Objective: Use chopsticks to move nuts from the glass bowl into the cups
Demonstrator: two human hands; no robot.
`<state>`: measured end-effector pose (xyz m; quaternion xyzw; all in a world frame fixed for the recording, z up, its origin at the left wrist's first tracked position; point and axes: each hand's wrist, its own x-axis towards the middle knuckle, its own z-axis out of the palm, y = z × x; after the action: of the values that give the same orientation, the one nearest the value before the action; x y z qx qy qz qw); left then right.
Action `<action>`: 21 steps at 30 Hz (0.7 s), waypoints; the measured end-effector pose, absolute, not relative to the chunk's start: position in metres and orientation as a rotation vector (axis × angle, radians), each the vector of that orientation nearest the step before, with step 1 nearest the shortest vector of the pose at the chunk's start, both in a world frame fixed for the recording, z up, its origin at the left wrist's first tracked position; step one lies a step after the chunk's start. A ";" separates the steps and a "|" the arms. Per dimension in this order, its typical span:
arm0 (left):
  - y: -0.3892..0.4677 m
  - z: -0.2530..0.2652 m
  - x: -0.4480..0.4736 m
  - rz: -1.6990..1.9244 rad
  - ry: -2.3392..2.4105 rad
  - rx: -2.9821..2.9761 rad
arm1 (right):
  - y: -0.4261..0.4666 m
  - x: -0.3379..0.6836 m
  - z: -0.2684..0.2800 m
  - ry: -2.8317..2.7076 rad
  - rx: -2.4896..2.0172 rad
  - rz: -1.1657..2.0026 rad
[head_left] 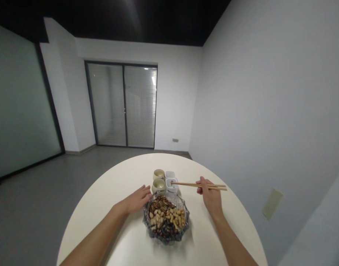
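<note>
My right hand (pixel 209 194) is closed around a pair of wooden chopsticks (pixel 190 184), whose tips reach left into the nearer white cup (pixel 172 188). A small dark piece shows at the tips; whether they pinch it I cannot tell. My left hand (pixel 139 199) lies flat on the table with its fingers stretched out, beside the glass bowl (pixel 183 231). Sorted in that bowl are long brown seeds or nuts (pixel 161 204), pale pistachio-like nuts (pixel 156 218), peanuts (pixel 176 217) and dark seeds (pixel 168 229). A greenish cup (pixel 158 186) stands just beyond my left fingertips.
Behind the nearer cups stand a second greenish cup (pixel 158 174) and another white cup (pixel 170 174). All rest on a round cream table (pixel 125 173). A white wall (pixel 255 111) rises close on the right; glass doors (pixel 122 105) are at the back.
</note>
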<state>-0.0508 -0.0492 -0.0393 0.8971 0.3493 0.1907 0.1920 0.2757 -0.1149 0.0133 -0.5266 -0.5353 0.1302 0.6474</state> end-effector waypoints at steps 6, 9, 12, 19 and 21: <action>-0.051 -0.037 -0.050 0.509 1.005 2.509 | -0.113 0.277 0.012 -1.224 -1.225 0.281; -0.053 -0.034 -0.050 0.495 1.019 2.498 | -0.113 0.278 0.012 -1.209 -1.226 0.276; -0.054 -0.033 -0.049 0.490 1.024 2.487 | -0.114 0.278 0.010 -1.190 -1.200 0.288; -0.055 -0.030 -0.049 0.492 1.001 2.509 | -0.116 0.274 0.007 -1.282 -1.090 0.395; -0.054 -0.029 -0.050 0.498 0.989 2.513 | -0.117 0.272 0.008 -1.318 -1.084 0.420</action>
<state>-0.0496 -0.0542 -0.0295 0.8972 0.3532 0.1780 0.1966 0.2724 -0.1174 0.0076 -0.4747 -0.5775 0.1841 0.6382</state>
